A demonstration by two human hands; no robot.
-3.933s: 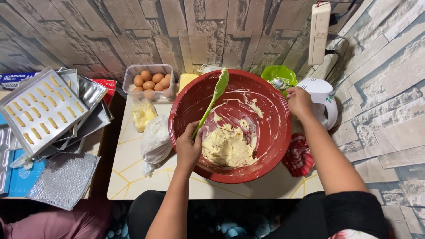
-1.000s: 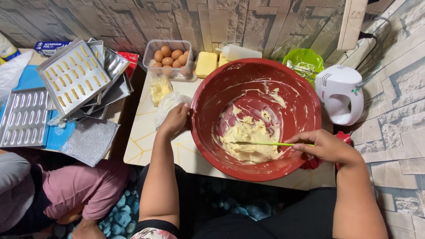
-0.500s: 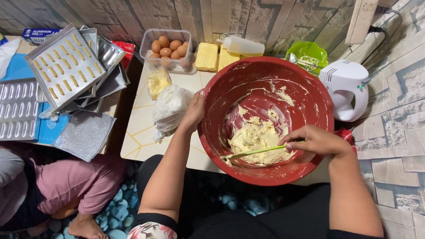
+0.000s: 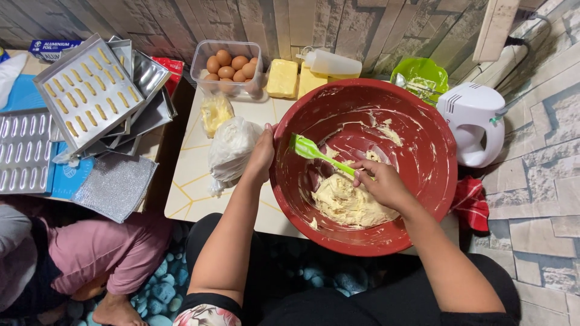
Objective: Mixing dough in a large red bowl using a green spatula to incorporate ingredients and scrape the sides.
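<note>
Gripping green spatula (image 4: pixel 313 151), right hand (image 4: pixel 380 181); left hand (image 4: pixel 261 154) steadying red bowl (image 4: pixel 435 181).

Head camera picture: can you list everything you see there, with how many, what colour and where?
bowl: one, red, on the low table in front of the person
dough: one pale yellow mass, inside the bowl
spatula: one, green, in the bowl
table: one, white with yellow lines
eggs: about ten, brown, in a clear tub at the table's far edge
butter blocks: two, yellow, beside the eggs
squeeze bottle: one, whitish, lying behind the butter
green bowl: one, far right
hand mixer: one, white, right of the bowl
plastic bag: one, white, left of the bowl
baking trays: a stack, silver, far left
red cloth: one, right of the bowl
left hand: on the bowl's rim
right hand: holding the spatula
</note>
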